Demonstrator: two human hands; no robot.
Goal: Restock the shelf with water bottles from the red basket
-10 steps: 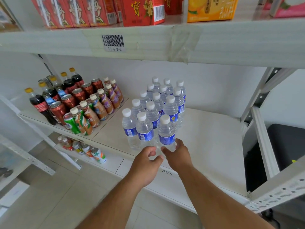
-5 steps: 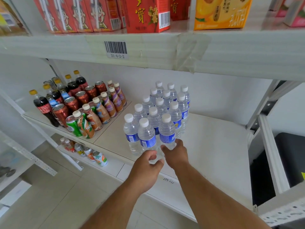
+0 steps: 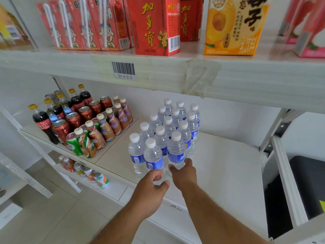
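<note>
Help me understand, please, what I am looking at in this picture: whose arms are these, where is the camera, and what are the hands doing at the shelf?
There is no machine: a person wears a camera on the head, looking forward and down at their own arms. On the white shelf stand rows of water bottles, with cola, cans and coffee drinks further left. The right hand grips the base of the front right bottle. The left hand curls round the base of the bottle beside it. The red basket is out of view.
</note>
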